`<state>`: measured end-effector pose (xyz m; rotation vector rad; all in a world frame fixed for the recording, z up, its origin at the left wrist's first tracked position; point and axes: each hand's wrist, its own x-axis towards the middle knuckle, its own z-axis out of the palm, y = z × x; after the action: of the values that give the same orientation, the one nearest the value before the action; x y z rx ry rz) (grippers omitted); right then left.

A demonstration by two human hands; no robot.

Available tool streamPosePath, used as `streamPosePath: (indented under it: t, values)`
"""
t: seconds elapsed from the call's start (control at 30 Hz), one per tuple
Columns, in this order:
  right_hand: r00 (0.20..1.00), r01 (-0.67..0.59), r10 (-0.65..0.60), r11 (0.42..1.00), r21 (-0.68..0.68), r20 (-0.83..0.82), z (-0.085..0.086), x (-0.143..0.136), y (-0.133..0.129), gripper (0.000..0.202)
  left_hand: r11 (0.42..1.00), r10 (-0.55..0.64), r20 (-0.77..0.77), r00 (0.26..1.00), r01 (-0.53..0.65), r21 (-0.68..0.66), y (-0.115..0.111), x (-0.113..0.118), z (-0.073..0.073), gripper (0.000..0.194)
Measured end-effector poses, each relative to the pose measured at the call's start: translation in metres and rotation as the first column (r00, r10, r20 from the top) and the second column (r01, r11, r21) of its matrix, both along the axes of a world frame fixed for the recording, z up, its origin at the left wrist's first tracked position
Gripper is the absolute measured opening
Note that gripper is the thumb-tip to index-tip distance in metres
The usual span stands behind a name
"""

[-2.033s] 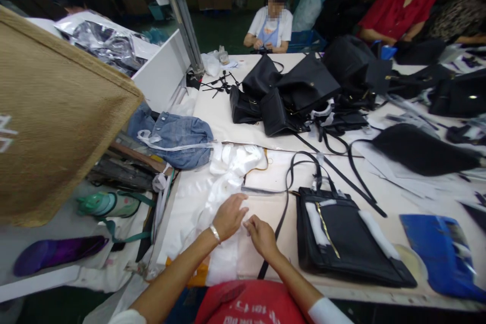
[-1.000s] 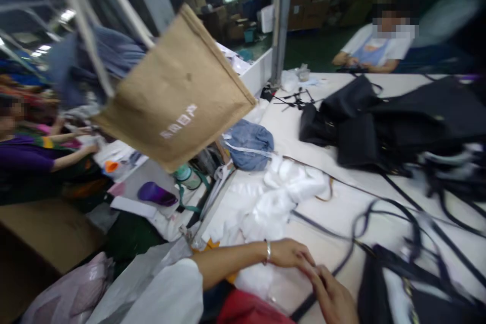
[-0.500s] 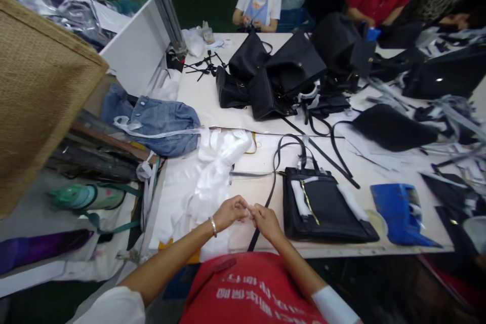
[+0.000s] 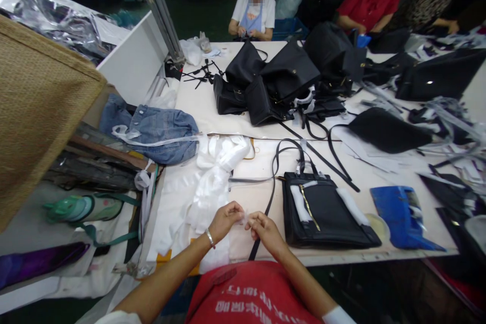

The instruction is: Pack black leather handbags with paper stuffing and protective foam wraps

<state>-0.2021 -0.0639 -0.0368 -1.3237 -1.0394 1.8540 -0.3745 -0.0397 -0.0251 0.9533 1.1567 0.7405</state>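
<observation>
Head view: left hand [image 4: 227, 224] has its fingers curled, thumb and index pinched on a tiny clear piece [image 4: 246, 216]. Right hand [image 4: 269, 235] is right beside it, fingers bent, tips nearly together; can't tell if it grips too. Piece is up between both sets of fingertips, in front of the red apron [image 4: 246, 293]; exact shape too small to read. Probably near weightless, thin film, slick, easy to crease or drop; best taken by an edge, fingertip and thumb only.

Black handbag [image 4: 341, 225] lies on the table [image 4: 261, 153], just beyond the right hand. Likely moderate weight, body fairly firm, strap [image 4: 272, 193] floppy; take by both handles [image 4: 302, 163] or the sides, off the gold zip [image 4: 309, 206]. White wrap sheets [image 4: 207, 197], beyond the left hand, look light, soft, slippery; pick up one edge.
</observation>
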Motion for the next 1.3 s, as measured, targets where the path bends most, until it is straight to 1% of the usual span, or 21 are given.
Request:
streamPosePath:
  t: [0.13, 0.2, 0.23, 0.27, 0.3, 0.33, 0.37, 0.43, 0.47, 0.53, 0.6, 0.7, 0.77, 0.87, 1.0, 1.07, 1.1, 1.13, 1.17, 1.23, 1.3]
  values:
    - [0.998, -0.001, -0.001, 0.999, 0.036, 0.066, 0.002, -0.005, 0.001, 0.027, 0.999, -0.006, -0.090, 0.996, 0.011, 0.050, 0.000, 0.002, 0.006, 0.014]
    - [0.984, -0.065, 0.052, 0.995, 0.070, 0.171, -0.001, -0.002, 0.000, 0.023, 0.998, -0.013, -0.114, 0.993, 0.020, 0.066, 0.001, 0.001, 0.007, 0.013]
    - [0.959, -0.125, 0.094, 0.987, 0.101, 0.267, -0.003, 0.000, -0.001, 0.020, 0.997, -0.015, -0.122, 0.992, 0.023, 0.068, 0.001, 0.000, 0.007, 0.012]
    - [0.910, -0.202, 0.134, 0.969, 0.140, 0.391, -0.005, 0.004, -0.002, 0.018, 0.998, -0.015, -0.127, 0.992, 0.024, 0.066, 0.001, -0.001, 0.007, 0.011]
    - [0.833, -0.295, 0.159, 0.938, 0.182, 0.531, -0.008, 0.007, -0.003, 0.016, 0.998, -0.014, -0.132, 0.991, 0.023, 0.062, 0.002, -0.003, 0.006, 0.011]
    - [0.728, -0.402, 0.168, 0.890, 0.216, 0.665, -0.010, 0.011, -0.005, 0.014, 0.998, -0.013, -0.136, 0.991, 0.021, 0.058, 0.002, -0.005, 0.005, 0.011]
    - [0.609, -0.517, 0.163, 0.824, 0.232, 0.776, -0.013, 0.015, -0.006, 0.014, 0.998, -0.012, -0.140, 0.990, 0.020, 0.055, 0.002, -0.007, 0.004, 0.011]
    - [0.394, -0.719, 0.143, 0.664, 0.207, 0.908, -0.018, 0.021, -0.007, 0.021, 0.999, -0.010, -0.144, 0.990, 0.018, 0.051, 0.001, -0.010, 0.002, 0.012]
    - [0.315, -0.789, 0.135, 0.587, 0.180, 0.939, -0.020, 0.023, -0.006, 0.023, 0.999, -0.009, -0.146, 0.989, 0.016, 0.048, 0.001, -0.011, 0.001, 0.012]
    - [0.216, -0.875, 0.126, 0.465, 0.134, 0.968, -0.025, 0.027, -0.003, 0.018, 0.999, -0.002, -0.156, 0.988, 0.009, 0.039, 0.001, -0.014, 0.000, 0.012]
    - [0.174, -0.917, 0.120, 0.380, 0.117, 0.977, -0.029, 0.030, 0.003, 0.012, 0.999, 0.007, -0.175, 0.985, -0.002, 0.032, 0.002, -0.017, -0.001, 0.013]
    - [0.160, -0.954, 0.121, 0.275, 0.122, 0.980, -0.030, 0.035, 0.009, 0.013, 0.999, 0.016, -0.194, 0.981, -0.010, 0.032, 0.003, -0.022, -0.002, 0.014]
    - [0.173, -0.963, 0.117, 0.230, 0.143, 0.978, -0.029, 0.039, 0.010, 0.011, 0.999, 0.024, -0.189, 0.982, -0.017, 0.037, 0.004, -0.027, -0.003, 0.014]
    - [0.180, -0.970, 0.105, 0.183, 0.159, 0.978, -0.029, 0.042, 0.007, 0.010, 0.999, 0.038, -0.191, 0.981, -0.034, 0.025, 0.003, -0.032, -0.007, 0.017]
    - [0.128, -0.981, 0.118, 0.161, 0.108, 0.985, -0.032, 0.038, 0.007, 0.010, 0.998, 0.054, -0.176, 0.983, -0.057, -0.012, 0.003, -0.035, -0.011, 0.019]
    - [0.119, -0.980, 0.170, 0.176, 0.089, 0.978, -0.027, 0.035, 0.013, 0.011, 0.998, 0.056, -0.164, 0.985, -0.060, -0.021, 0.003, -0.036, -0.013, 0.019]
    - [0.132, -0.976, 0.200, 0.198, 0.091, 0.971, -0.021, 0.035, 0.017, 0.012, 0.998, 0.057, -0.165, 0.985, -0.061, -0.021, 0.003, -0.037, -0.013, 0.019]
    - [0.161, -0.966, 0.227, 0.236, 0.106, 0.961, -0.014, 0.035, 0.022, 0.013, 0.998, 0.058, -0.172, 0.983, -0.062, -0.017, 0.003, -0.038, -0.013, 0.019]
    - [0.207, -0.948, 0.244, 0.290, 0.132, 0.947, -0.004, 0.037, 0.028, 0.014, 0.998, 0.058, -0.183, 0.981, -0.061, -0.010, 0.003, -0.040, -0.013, 0.018]
    - [0.337, -0.882, 0.237, 0.419, 0.217, 0.911, 0.019, 0.042, 0.040, 0.018, 0.999, 0.052, -0.214, 0.975, -0.050, 0.013, 0.003, -0.044, -0.013, 0.016]
    - [0.473, -0.788, 0.200, 0.532, 0.310, 0.858, 0.041, 0.049, 0.050, 0.022, 0.999, 0.044, -0.248, 0.968, -0.036, 0.039, 0.003, -0.046, -0.012, 0.015]
